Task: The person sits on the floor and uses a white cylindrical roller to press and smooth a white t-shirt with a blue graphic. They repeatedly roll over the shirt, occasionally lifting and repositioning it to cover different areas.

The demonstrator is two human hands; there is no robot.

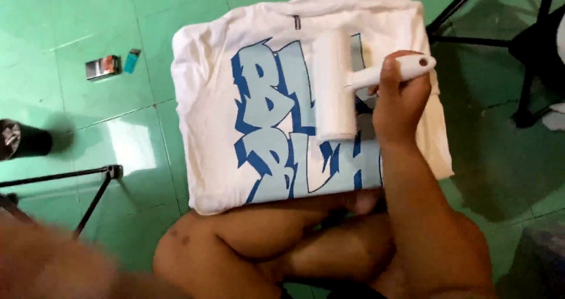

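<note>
One lighter and pack: small blue lighter [132, 60] beside a flat pack [103, 67], on the green floor [70, 16], well clear of the shirt.
Left hand: blurred at the lower left; grip cannot be told.
Shirt: white T-shirt [206, 99] spread flat on the floor, blue print up, so the roller can run.
Roller: white lint roller [334, 87] lying on the print.
Right hand [400, 102]: grip wrapped around the handle, pressing down.

lint roller [335, 87] on white shirt [218, 134]
</note>
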